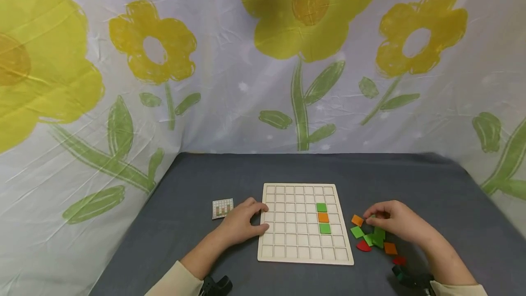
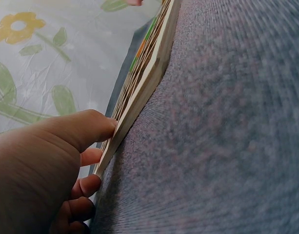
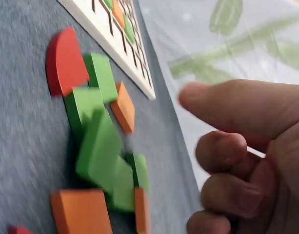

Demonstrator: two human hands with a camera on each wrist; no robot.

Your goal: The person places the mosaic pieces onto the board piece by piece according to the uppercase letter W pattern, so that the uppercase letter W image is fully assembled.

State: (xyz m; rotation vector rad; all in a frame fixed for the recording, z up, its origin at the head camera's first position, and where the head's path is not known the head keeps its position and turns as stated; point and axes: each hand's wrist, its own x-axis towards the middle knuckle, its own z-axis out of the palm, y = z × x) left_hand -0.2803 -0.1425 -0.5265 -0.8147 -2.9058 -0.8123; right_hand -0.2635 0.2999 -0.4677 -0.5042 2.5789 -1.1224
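Observation:
A pale wooden grid board (image 1: 291,241) lies on the dark cloth. Three square tiles sit in one column on its right side: a green tile (image 1: 321,207), an orange tile (image 1: 323,217) and another green tile (image 1: 325,228). My left hand (image 1: 242,223) touches the board's left edge with thumb and fingers, which the left wrist view shows close up. Over a loose pile to the board's right hovers my right hand (image 1: 396,218); nothing shows between its loosely bent fingers. The pile holds several green pieces (image 3: 98,151), orange squares (image 3: 81,209) and a red rounded piece (image 3: 66,63).
Left of the board lies a small printed grid card (image 1: 222,209), beside my left hand. Another red piece (image 1: 399,261) lies near my right wrist. Behind the dark cloth surface (image 1: 246,168) hangs a white flowered curtain (image 1: 230,104).

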